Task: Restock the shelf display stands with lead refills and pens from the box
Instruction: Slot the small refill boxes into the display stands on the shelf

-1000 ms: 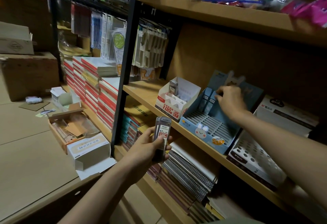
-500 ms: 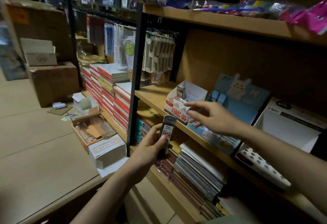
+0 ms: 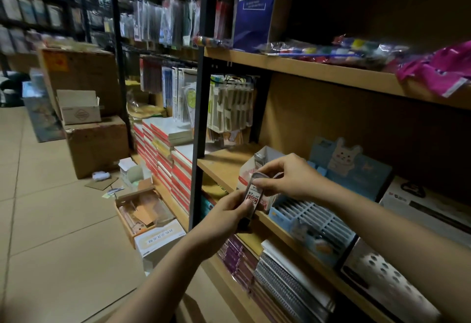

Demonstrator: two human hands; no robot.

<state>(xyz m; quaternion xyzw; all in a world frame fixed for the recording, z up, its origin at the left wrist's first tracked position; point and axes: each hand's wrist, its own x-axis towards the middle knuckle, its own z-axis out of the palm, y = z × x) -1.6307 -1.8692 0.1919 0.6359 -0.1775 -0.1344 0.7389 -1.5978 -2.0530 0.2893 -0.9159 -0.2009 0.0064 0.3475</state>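
Lead refill case [image 3: 252,196], "0.7" label

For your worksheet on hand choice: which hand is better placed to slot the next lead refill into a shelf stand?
Right. The right hand pinches the lead refill's top, nearest the stands; the left hand grips it lower down.

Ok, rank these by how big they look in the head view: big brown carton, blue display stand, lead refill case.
1. big brown carton
2. blue display stand, nearer the camera, so unsure
3. lead refill case
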